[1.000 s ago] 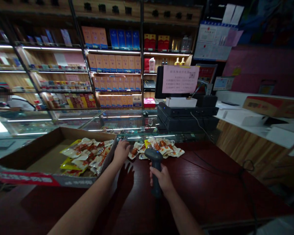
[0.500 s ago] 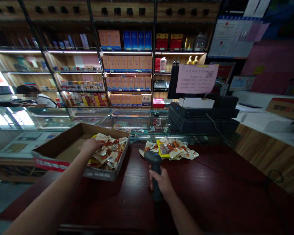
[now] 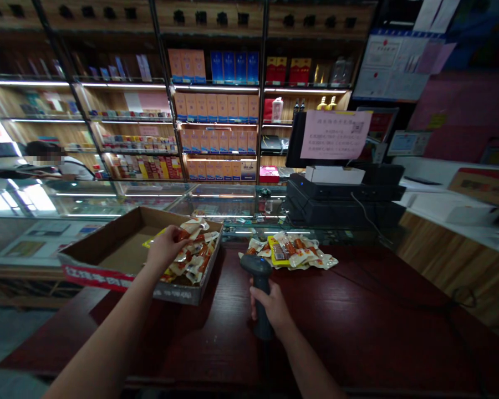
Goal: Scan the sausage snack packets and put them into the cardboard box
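My left hand [image 3: 166, 248] is over the right part of an open cardboard box [image 3: 108, 244], its fingers closed on a snack packet [image 3: 192, 226] with clear and white wrapping and brown contents. Under and beside it in the box lie several similar packets [image 3: 197, 260]. My right hand [image 3: 274, 307] is wrapped around the handle of a dark grey barcode scanner [image 3: 258, 271], held upright above the tabletop with its head towards the box. Just behind the scanner, a pile of packets [image 3: 303, 252] lies on the table, a yellow label [image 3: 278, 252] showing among them.
The dark red wooden table [image 3: 341, 332] carries the box and the pile. Beyond it are a glass display counter [image 3: 228, 194] and a monitor [image 3: 295, 138] on a black till [image 3: 341, 208]. A cable [image 3: 424, 305] runs on the right. A person [image 3: 62, 160] is at far left.
My left hand has moved right and slightly up within the box, and a packet now shows raised at its fingers. My right hand with the scanner has shifted only slightly left.
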A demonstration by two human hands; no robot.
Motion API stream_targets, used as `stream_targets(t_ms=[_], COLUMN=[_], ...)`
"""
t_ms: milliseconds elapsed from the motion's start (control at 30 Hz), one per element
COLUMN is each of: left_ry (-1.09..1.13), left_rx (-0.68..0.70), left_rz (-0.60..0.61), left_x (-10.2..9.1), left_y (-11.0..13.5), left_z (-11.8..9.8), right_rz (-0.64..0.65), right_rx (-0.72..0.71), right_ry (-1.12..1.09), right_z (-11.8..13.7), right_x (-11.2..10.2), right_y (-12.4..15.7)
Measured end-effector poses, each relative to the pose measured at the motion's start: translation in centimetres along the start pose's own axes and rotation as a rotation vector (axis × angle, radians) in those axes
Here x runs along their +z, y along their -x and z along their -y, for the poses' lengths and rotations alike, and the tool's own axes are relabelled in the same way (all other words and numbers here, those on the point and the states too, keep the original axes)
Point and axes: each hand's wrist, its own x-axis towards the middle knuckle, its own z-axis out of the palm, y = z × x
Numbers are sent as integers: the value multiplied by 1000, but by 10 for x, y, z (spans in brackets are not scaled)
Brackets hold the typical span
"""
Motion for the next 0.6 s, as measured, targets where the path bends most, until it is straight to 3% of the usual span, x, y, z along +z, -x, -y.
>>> stream_targets(t_ms=[133,267,600], left_ry=[207,274,192], left_rx=[85,91,63], left_rz=[85,147,147], left_x=[28,53,53], left_y=[31,46,47], left_z=[-17,-17,-14], right_rz=[56,111,83], right_rx=[-34,-79,-54], right_ry=[-29,-1,40], right_z=[15,26,22], right_x=[10,19,23], right_y=[0,-3,-7])
